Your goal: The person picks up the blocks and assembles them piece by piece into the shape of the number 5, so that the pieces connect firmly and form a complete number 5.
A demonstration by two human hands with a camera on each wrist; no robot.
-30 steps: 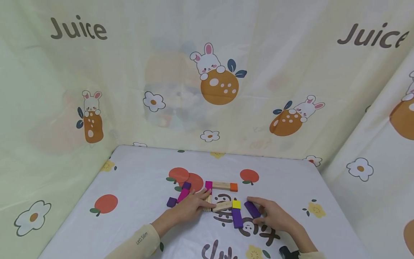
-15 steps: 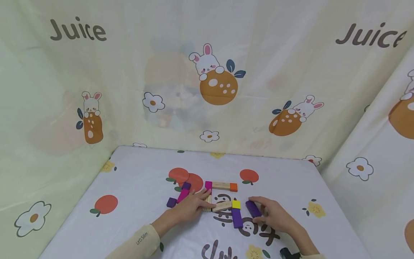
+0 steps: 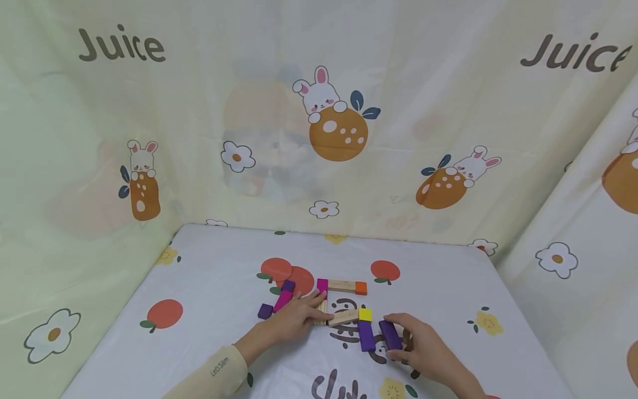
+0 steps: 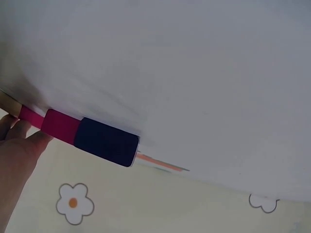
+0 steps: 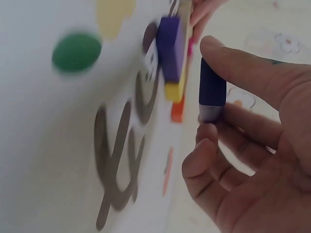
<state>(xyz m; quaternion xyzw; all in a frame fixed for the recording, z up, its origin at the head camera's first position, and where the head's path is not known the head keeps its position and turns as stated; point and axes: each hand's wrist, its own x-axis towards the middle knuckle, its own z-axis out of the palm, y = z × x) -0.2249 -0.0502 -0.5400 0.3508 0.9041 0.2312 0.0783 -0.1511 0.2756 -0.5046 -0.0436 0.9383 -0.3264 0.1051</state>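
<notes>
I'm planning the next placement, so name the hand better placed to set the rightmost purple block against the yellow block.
Right, probably: the right hand pinches the rightmost purple block near the yellow block, whereas a wooden block lies between that and the left hand.

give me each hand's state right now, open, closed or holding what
Left hand: open, touching a pink block.
Right hand: holding a purple block.
</notes>
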